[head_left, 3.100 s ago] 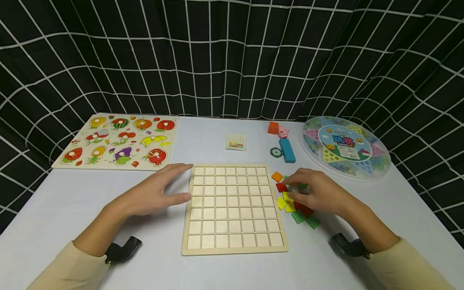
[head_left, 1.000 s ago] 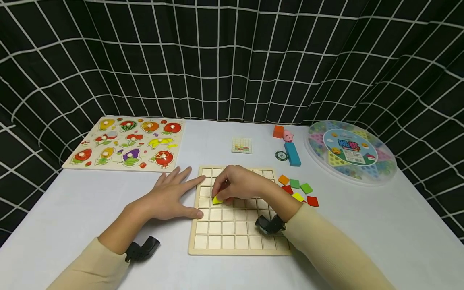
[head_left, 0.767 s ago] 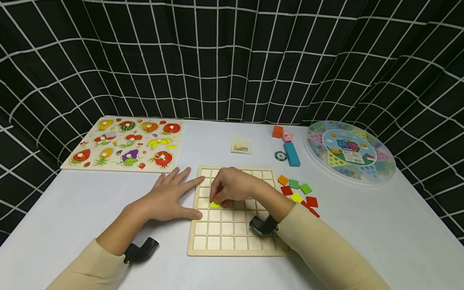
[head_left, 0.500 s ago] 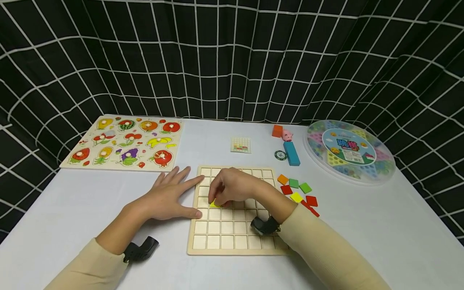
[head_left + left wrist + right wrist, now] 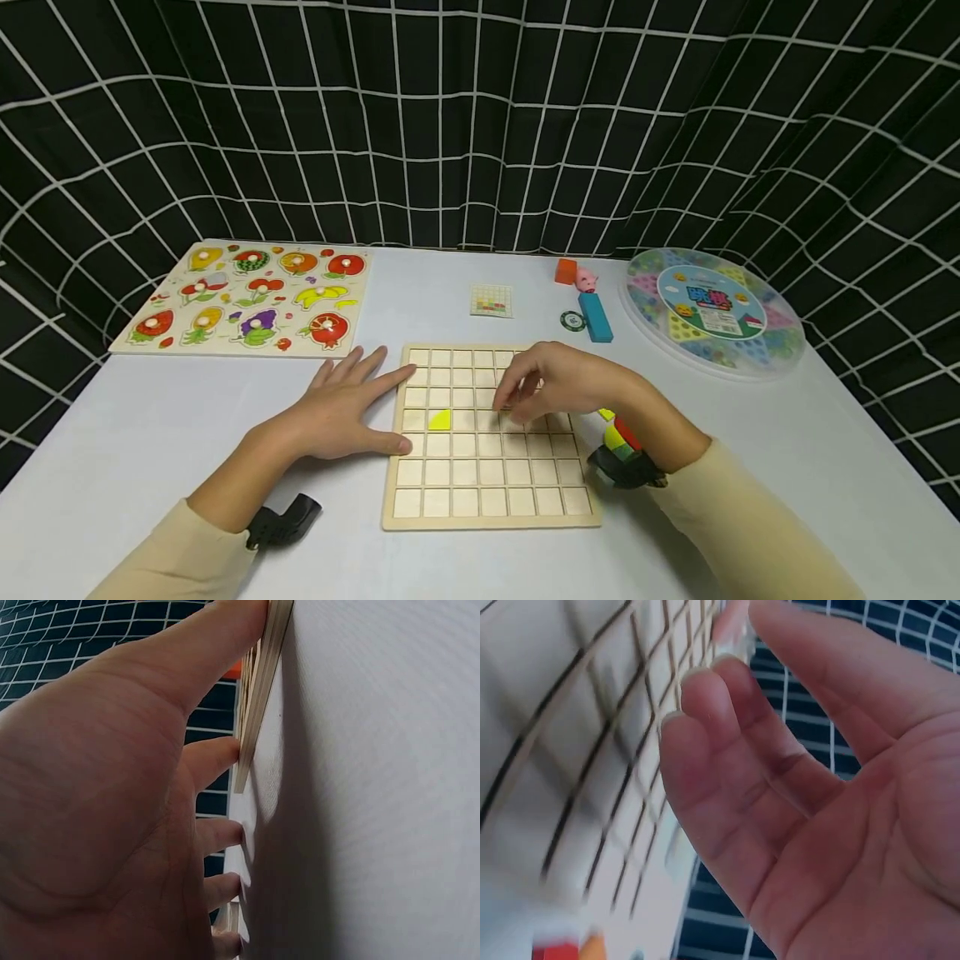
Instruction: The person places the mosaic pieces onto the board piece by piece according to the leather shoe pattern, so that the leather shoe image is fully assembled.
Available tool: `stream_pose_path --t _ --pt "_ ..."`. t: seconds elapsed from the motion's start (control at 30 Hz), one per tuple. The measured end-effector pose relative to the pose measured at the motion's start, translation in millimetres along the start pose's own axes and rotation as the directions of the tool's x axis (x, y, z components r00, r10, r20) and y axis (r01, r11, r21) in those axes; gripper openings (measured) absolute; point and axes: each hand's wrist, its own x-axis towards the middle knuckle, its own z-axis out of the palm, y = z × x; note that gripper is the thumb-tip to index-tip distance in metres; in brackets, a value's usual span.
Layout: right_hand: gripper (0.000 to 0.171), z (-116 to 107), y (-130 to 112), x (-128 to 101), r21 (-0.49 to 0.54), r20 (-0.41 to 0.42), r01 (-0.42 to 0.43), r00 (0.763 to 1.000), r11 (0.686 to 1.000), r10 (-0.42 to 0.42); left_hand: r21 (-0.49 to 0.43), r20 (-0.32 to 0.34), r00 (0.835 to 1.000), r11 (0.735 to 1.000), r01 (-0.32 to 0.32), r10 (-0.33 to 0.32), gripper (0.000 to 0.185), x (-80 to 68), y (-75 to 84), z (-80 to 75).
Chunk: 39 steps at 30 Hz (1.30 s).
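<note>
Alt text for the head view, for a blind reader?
A yellow piece sits in a wooden grid board. The left hand lies flat at the board's left edge; the right hand hovers empty over its right side.

Tile (image 5: 439,419) in grid board (image 5: 487,512), fruit puzzle (image 5: 247,296) behind-left

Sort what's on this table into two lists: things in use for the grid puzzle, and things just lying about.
In use:
grid board
yellow tile in a board cell
loose tiles by the right wrist
left hand flat against the board's edge
right hand over the board, holding nothing

Lying about:
fruit puzzle
small card
blue block
pig toy
round game case
</note>
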Motion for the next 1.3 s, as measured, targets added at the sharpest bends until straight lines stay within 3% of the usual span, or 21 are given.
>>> stream_pose_path --t 0.3,0.53,0.97,1.3 --pt "0.015 -17.2 28.3 -64.0 -0.005 -0.051 -0.121 0.991 0.993 0.12 0.011 0.038 0.999 1.0 -0.013 0.012 0.101 -0.5 0.4 -8.6" --pt "0.018 -15.5 45.1 -88.8 -0.039 -0.06 -0.281 0.959 0.959 0.278 0.001 0.05 0.999 1.0 -0.019 0.019 0.103 -0.5 -3.0 -10.9" --pt "0.017 -9.8 57.5 -88.9 -0.158 -0.134 -0.31 0.947 0.938 0.291 0.001 0.029 0.999 1.0 -0.02 0.02 0.101 -0.7 -2.7 -8.6" --pt "0.016 -11.5 58.9 -87.7 -0.175 -0.118 -0.244 0.967 0.954 0.226 -0.015 0.043 0.999 1.0 -0.009 0.01 0.104 -0.1 -3.4 -9.3"
